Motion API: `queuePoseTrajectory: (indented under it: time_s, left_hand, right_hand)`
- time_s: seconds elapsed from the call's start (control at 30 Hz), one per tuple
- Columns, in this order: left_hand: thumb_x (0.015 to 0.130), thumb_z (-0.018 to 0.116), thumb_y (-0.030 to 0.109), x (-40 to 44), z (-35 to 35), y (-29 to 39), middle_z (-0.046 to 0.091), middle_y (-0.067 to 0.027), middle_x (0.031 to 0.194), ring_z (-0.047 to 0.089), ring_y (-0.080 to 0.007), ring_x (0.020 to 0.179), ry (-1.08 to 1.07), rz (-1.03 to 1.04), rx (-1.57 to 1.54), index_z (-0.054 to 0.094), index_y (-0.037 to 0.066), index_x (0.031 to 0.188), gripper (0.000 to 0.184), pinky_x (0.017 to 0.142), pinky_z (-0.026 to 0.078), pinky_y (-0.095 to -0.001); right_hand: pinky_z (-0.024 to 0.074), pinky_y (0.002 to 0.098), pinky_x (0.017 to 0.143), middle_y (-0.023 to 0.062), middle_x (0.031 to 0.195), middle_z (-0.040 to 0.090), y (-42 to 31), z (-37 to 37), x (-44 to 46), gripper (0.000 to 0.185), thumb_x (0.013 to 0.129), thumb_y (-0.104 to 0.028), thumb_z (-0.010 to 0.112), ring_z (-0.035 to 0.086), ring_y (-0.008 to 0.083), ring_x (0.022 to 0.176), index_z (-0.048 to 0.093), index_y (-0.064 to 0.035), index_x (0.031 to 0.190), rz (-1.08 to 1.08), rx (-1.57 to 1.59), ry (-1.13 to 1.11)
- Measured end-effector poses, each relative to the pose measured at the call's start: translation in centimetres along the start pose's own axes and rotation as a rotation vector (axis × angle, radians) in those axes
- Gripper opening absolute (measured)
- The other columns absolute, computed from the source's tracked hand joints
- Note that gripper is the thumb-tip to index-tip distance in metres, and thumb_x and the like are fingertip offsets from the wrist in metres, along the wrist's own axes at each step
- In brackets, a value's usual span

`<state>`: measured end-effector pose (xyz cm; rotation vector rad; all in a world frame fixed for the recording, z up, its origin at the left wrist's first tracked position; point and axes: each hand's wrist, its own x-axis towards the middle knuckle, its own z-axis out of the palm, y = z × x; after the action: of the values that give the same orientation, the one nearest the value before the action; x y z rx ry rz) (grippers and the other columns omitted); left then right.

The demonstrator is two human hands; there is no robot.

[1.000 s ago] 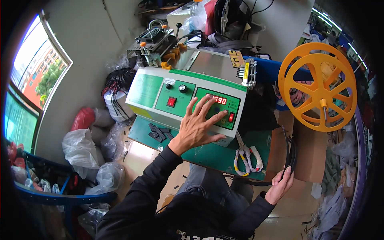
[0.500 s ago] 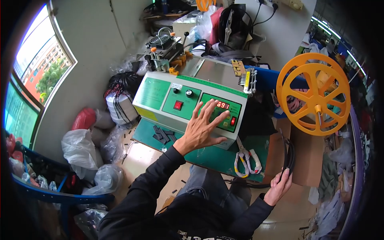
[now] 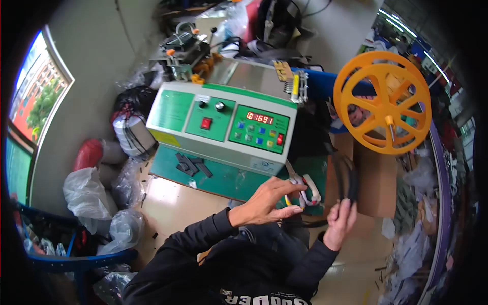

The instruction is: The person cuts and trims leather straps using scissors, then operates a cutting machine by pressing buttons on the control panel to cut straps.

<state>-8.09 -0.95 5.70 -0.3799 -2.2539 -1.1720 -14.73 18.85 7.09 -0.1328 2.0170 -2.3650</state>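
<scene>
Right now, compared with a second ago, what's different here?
The left hand has left the control panel, moving down and rightward in the view to the wrapped-handle scissors, thumb and fingers apart, contact unclear. The red display, ending 690 at first, now ends 691. The right hand still holds the black strips; the orange reel stands as before.

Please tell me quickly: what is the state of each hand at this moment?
Left hand: open, at the scissors; contact cannot be told.
Right hand: closed, holding a black strip.
</scene>
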Motion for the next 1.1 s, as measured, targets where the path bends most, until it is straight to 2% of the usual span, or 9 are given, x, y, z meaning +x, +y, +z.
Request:
queuePoseTrajectory:
  time_s: [0.1,0.27,0.53,0.67,0.7,0.77,0.83,1.03,1.1]
  left_hand:
    - [0.089,0.057,0.027,1.1,0.8,2.0,0.059,-0.0082,0.085,0.051,-0.0132,0.07,-0.108,-0.308,-0.594,0.056,0.001,0.117,0.038,0.066,0.043,-0.0263]
    - [0.093,0.052,0.021,2.8,1.6,2.8,0.055,-0.0045,0.065,0.046,-0.0069,0.055,0.045,-0.529,-0.992,0.063,0.0,0.098,0.024,0.05,0.037,-0.0188]
    - [0.093,0.052,0.019,3.9,0.6,0.3,0.05,-0.0013,0.055,0.041,-0.006,0.048,0.268,-0.659,-1.051,0.057,0.003,0.067,0.03,0.045,0.033,-0.0183]
    - [0.092,0.053,0.017,5.7,-1.2,-0.5,0.05,-0.0024,0.054,0.042,-0.0069,0.046,0.365,-0.711,-1.129,0.052,0.005,0.058,0.036,0.045,0.035,-0.0179]
    - [0.092,0.053,0.017,6.4,-1.9,-0.8,0.05,-0.0024,0.054,0.042,-0.0069,0.046,0.392,-0.702,-1.107,0.052,0.005,0.058,0.036,0.045,0.035,-0.0179]
    - [0.092,0.052,0.018,8.1,-3.6,-1.5,0.051,-0.0027,0.054,0.042,-0.0074,0.045,0.445,-0.589,-1.12,0.054,0.004,0.058,0.036,0.045,0.035,-0.0173]
    - [0.093,0.049,0.021,10.1,-6.4,-1.5,0.048,-0.0013,0.052,0.042,-0.0071,0.045,0.53,-0.51,-1.017,0.058,0.004,0.064,0.035,0.044,0.033,-0.0178]
    - [0.094,0.045,0.023,11.0,-12.6,-4.9,0.051,-0.0011,0.065,0.044,-0.0076,0.053,0.807,-0.381,-0.893,0.06,0.001,0.09,0.026,0.049,0.035,-0.0202]
    - [0.093,0.045,0.02,9.6,-12.6,-5.4,0.053,-0.004,0.084,0.049,-0.0099,0.067,1.035,-0.448,-0.712,0.057,0.001,0.104,0.025,0.059,0.039,-0.0219]
  right_hand:
    - [0.0235,0.0137,0.044,-0.0038,0.064,0.045,-0.8,1.8,-1.3,0.023,0.093,-0.027,0.051,0.034,0.0016,0.051,0.055,-0.0052,0.098,0.009,-0.122,-0.13]
    - [0.0324,0.017,0.049,-0.0018,0.062,0.047,-1.3,1.7,-1.5,0.017,0.09,-0.02,0.053,0.04,0.0055,0.052,0.056,-0.0037,0.09,-0.011,-0.241,-0.303]
    - [0.0275,0.0155,0.044,-0.0035,0.063,0.046,-5.7,-1.8,2.8,0.022,0.085,-0.023,0.06,0.035,0.0031,0.049,0.054,-0.0033,0.093,0.059,-0.475,-0.374]
    - [0.029,0.0177,0.05,-0.0035,0.063,0.047,-10.6,-0.3,7.3,0.018,0.08,-0.02,0.062,0.036,0.005,0.053,0.057,-0.0041,0.087,0.017,-0.606,-0.553]
    - [0.0292,0.0177,0.051,-0.0034,0.065,0.048,-12.1,0.6,8.9,0.021,0.081,-0.02,0.061,0.037,0.0052,0.054,0.059,-0.0026,0.092,-0.032,-0.701,-0.613]
    - [0.0248,0.0163,0.043,-0.0044,0.065,0.047,-12.3,2.8,11.6,0.031,0.082,-0.024,0.062,0.035,0.0018,0.05,0.056,-0.0022,0.104,-0.22,-0.711,-0.389]
    - [0.0234,0.0169,0.043,-0.0047,0.064,0.044,-15.7,8.1,13.0,0.031,0.085,-0.026,0.06,0.034,0.0019,0.051,0.057,-0.0023,0.106,-0.193,-0.784,-0.505]
    - [0.0346,0.0226,0.054,-0.0011,0.064,0.047,-14.9,21.8,18.7,0.031,0.085,-0.03,0.059,0.039,0.0092,0.057,0.059,0.0003,0.08,-0.476,-0.782,-0.814]
    - [0.0366,0.0253,0.055,0.0011,0.065,0.05,-10.7,25.6,21.0,0.034,0.084,-0.03,0.06,0.042,0.0114,0.058,0.056,0.0033,0.077,-0.53,-0.689,-0.809]
